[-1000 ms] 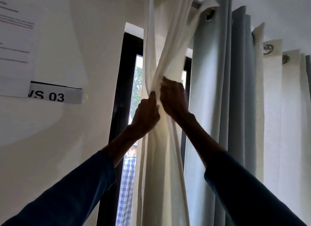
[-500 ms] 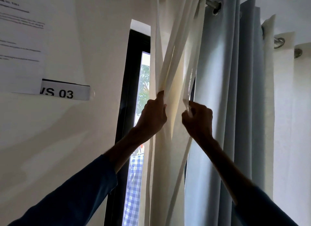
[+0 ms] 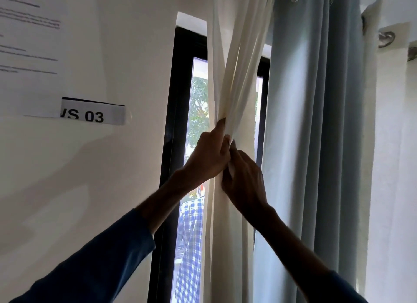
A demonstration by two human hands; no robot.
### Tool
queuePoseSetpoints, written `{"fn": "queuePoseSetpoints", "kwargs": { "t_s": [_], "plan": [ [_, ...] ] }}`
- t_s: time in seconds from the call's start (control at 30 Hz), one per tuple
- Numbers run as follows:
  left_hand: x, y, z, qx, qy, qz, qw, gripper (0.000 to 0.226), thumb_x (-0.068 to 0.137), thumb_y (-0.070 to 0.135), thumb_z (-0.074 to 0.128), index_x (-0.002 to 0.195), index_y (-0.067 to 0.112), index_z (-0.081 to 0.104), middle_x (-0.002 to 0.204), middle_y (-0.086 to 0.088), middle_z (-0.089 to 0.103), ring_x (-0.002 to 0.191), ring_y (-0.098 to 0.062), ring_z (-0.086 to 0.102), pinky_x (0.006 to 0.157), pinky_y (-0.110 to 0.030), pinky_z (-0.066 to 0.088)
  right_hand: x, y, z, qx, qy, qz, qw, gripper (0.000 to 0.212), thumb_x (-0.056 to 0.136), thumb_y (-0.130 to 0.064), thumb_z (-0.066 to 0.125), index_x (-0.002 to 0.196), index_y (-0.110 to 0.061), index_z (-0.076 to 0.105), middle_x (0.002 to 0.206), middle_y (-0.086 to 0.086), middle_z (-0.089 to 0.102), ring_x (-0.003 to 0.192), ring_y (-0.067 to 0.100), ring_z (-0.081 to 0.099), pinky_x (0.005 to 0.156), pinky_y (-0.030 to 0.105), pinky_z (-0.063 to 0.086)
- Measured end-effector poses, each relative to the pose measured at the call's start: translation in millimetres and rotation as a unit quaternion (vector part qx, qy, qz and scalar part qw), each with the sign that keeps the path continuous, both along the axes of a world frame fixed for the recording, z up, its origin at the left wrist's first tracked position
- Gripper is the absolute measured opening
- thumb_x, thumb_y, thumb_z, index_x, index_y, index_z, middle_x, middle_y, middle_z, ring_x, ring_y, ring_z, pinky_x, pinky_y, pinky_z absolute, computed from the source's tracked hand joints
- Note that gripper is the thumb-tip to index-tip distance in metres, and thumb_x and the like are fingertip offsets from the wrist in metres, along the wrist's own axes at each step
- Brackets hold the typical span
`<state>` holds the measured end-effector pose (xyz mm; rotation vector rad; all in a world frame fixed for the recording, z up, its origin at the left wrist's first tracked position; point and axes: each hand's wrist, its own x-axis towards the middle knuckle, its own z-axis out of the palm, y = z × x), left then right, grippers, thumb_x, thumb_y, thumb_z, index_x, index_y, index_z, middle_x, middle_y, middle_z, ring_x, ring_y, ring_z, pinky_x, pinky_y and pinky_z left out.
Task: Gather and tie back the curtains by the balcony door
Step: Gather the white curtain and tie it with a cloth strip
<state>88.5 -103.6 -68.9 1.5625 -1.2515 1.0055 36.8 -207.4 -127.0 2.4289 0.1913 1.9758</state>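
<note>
A cream curtain (image 3: pixel 232 235) hangs bunched in front of the black-framed balcony door (image 3: pixel 178 81), its folds crossing above my hands. My left hand (image 3: pixel 208 157) grips the gathered folds from the left side at about mid-height. My right hand (image 3: pixel 244 180) sits just below and to the right, touching the left hand, its fingers pinching a narrow cream strip of the fabric. A pale blue-grey curtain (image 3: pixel 316 144) hangs straight on the rod to the right, untouched.
A white wall on the left carries a printed sheet (image 3: pixel 27 43) and a label reading "VS 03" (image 3: pixel 92 114). Metal eyelets (image 3: pixel 387 39) and the curtain rod run along the top right. Outside the glass are greenery and a checked cloth (image 3: pixel 189 246).
My right hand has moved left and down from its separate hold until it touches the left hand. The loose strip it held out is now drawn in against the bundle.
</note>
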Motion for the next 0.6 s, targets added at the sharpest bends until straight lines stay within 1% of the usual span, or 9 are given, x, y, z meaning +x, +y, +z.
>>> {"fn": "queuePoseSetpoints", "kwargs": {
  "t_s": [0.1, 0.2, 0.27, 0.33, 0.37, 0.4, 0.47, 0.53, 0.6],
  "plan": [
    [-2.8, 2.8, -4.8, -0.01, 0.017, -0.064, 0.998, 0.054, 0.104, 0.009, 0.045, 0.154, 0.006, 0.025, 0.078, -0.021, 0.068, 0.061, -0.021, 0.068, 0.06, -0.032, 0.055, -1.1, -0.2, -5.0, -0.006, 0.028, -0.015, 0.999, 0.055, 0.091, -0.007, 0.063, 0.144, 0.002, 0.048, 0.097, 0.013, 0.069, 0.073, 0.031, 0.067, 0.061, 0.034, 0.059],
    [-6.5, 4.1, -5.4, -0.044, 0.049, -0.092, 0.994, 0.057, 0.105, 0.009, 0.044, 0.154, 0.006, 0.017, 0.048, -0.001, 0.043, 0.036, -0.007, 0.047, 0.04, -0.013, 0.037, -2.6, -2.0, -11.3, -0.017, 0.071, -0.018, 0.997, 0.054, 0.092, -0.01, 0.055, 0.144, 0.002, 0.047, 0.1, 0.014, 0.068, 0.074, 0.033, 0.067, 0.063, 0.04, 0.06],
    [-13.7, 6.5, -4.9, -0.075, 0.067, -0.112, 0.989, 0.064, 0.102, 0.011, 0.051, 0.152, -0.001, 0.013, 0.048, -0.005, 0.045, 0.036, -0.006, 0.049, 0.045, -0.005, 0.037, -4.7, -0.7, -12.6, -0.025, 0.1, -0.023, 0.994, 0.045, 0.092, -0.009, 0.054, 0.135, 0.001, 0.052, 0.099, 0.012, 0.066, 0.073, 0.034, 0.066, 0.059, 0.034, 0.055],
    [-22.2, 7.5, -4.8, -0.126, 0.067, -0.107, 0.984, 0.075, 0.095, 0.008, 0.064, 0.149, -0.009, 0.014, 0.077, -0.029, 0.063, 0.067, -0.033, 0.067, 0.059, 0.005, 0.037, -9.2, 2.7, -13.9, -0.038, 0.11, -0.03, 0.993, 0.035, 0.088, -0.005, 0.054, 0.123, -0.001, 0.056, 0.095, 0.01, 0.064, 0.069, 0.033, 0.063, 0.053, 0.017, 0.036],
    [-26.6, 7.1, -4.4, -0.146, 0.068, -0.101, 0.982, 0.079, 0.091, 0.006, 0.069, 0.147, -0.012, 0.015, 0.091, -0.03, 0.065, 0.078, -0.04, 0.066, 0.065, 0.009, 0.034, -11.7, 3.5, -14.9, -0.043, 0.108, -0.023, 0.993, 0.032, 0.086, -0.004, 0.056, 0.118, -0.001, 0.057, 0.093, 0.009, 0.064, 0.067, 0.031, 0.062, 0.054, 0.01, 0.026],
    [-29.4, 5.1, -4.2, -0.16, 0.081, -0.094, 0.979, 0.082, 0.088, 0.003, 0.072, 0.146, -0.013, 0.017, 0.09, -0.015, 0.065, 0.076, -0.034, 0.063, 0.067, 0.011, 0.032, -14.1, 3.3, -16.1, -0.044, 0.107, -0.007, 0.993, 0.032, 0.084, -0.005, 0.06, 0.116, -0.002, 0.058, 0.092, 0.008, 0.064, 0.065, 0.027, 0.06, 0.055, 0.006, 0.022],
    [-30.4, 1.4, -2.6, -0.179, 0.111, -0.066, 0.975, 0.082, 0.084, -0.002, 0.074, 0.144, -0.013, 0.02, 0.077, 0.017, 0.04, 0.057, -0.007, 0.045, 0.065, 0.01, 0.033, -19.0, -0.3, -16.7, -0.044, 0.112, 0.038, 0.992, 0.041, 0.083, -0.013, 0.065, 0.123, -0.005, 0.058, 0.09, 0.003, 0.065, 0.063, 0.014, 0.053, 0.062, 0.003, 0.026],
    [-26.1, -2.4, -3.1, -0.182, 0.13, -0.042, 0.974, 0.08, 0.083, -0.003, 0.075, 0.142, -0.014, 0.022, 0.068, 0.017, 0.034, 0.048, 0.011, 0.037, 0.062, 0.007, 0.036, -24.3, -7.3, -14.8, -0.044, 0.124, 0.098, 0.987, 0.05, 0.088, -0.023, 0.067, 0.135, -0.01, 0.056, 0.083, -0.003, 0.063, 0.062, 0.007, 0.054, 0.063, 0.01, 0.038],
    [-24.6, -3.7, -4.1, -0.182, 0.14, -0.034, 0.973, 0.084, 0.084, 0.001, 0.076, 0.144, -0.012, 0.02, 0.068, 0.015, 0.041, 0.05, 0.011, 0.048, 0.063, 0.008, 0.036, -28.3, -17.8, -14.3, -0.033, 0.092, 0.155, 0.983, 0.05, 0.092, -0.024, 0.07, 0.139, -0.012, 0.058, 0.078, -0.005, 0.064, 0.064, 0.009, 0.061, 0.064, 0.013, 0.044]
  ]
}}
